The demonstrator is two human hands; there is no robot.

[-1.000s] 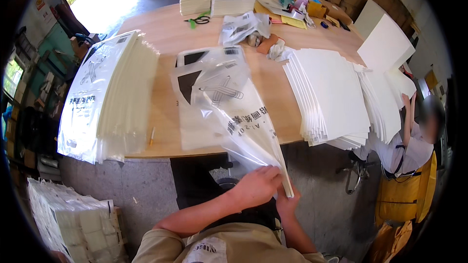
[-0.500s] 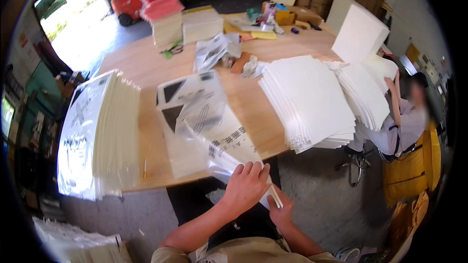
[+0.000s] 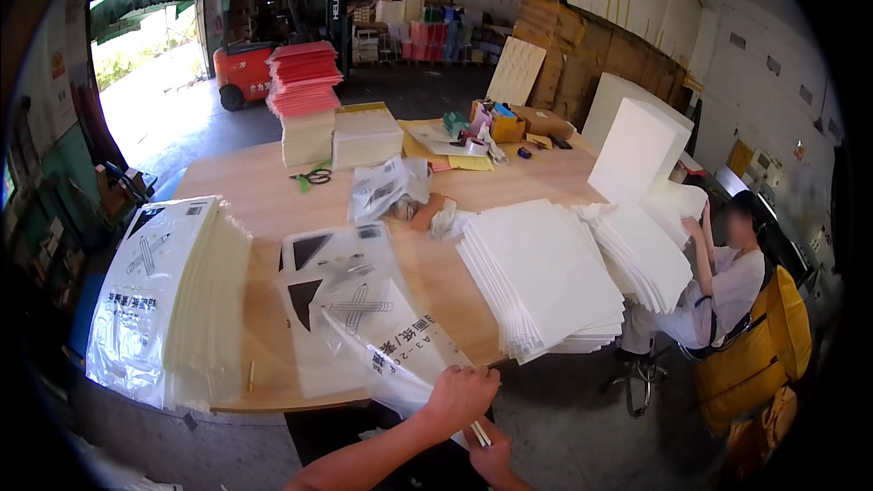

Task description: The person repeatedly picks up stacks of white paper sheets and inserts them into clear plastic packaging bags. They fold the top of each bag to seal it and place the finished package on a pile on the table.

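Note:
At the table's front edge, my left hand (image 3: 462, 397) is closed over the open end of a clear printed plastic bag (image 3: 393, 332). My right hand (image 3: 494, 456) grips a thin stack of white paper (image 3: 479, 434) just below, its edges poking out between the two hands. The bag slants from the tabletop toward me and overlaps more flat printed bags (image 3: 314, 368) lying on the wood. How far the paper reaches inside the bag is hard to make out. Parts of my right fingers are hidden behind the stack.
Filled bags are piled at left (image 3: 136, 295). White sheets (image 3: 546, 273) lie fanned at right, near a seated person (image 3: 741, 273) handling paper. Crumpled plastic (image 3: 386, 189), scissors (image 3: 316, 176) and pink-topped stacks (image 3: 305, 82) sit farther back on the table (image 3: 227, 184). A red forklift (image 3: 244, 68) stands beyond.
The view has tilted upward, so the table and my hands appear lower in the picture. Both hands keep their grip on the bag and paper.

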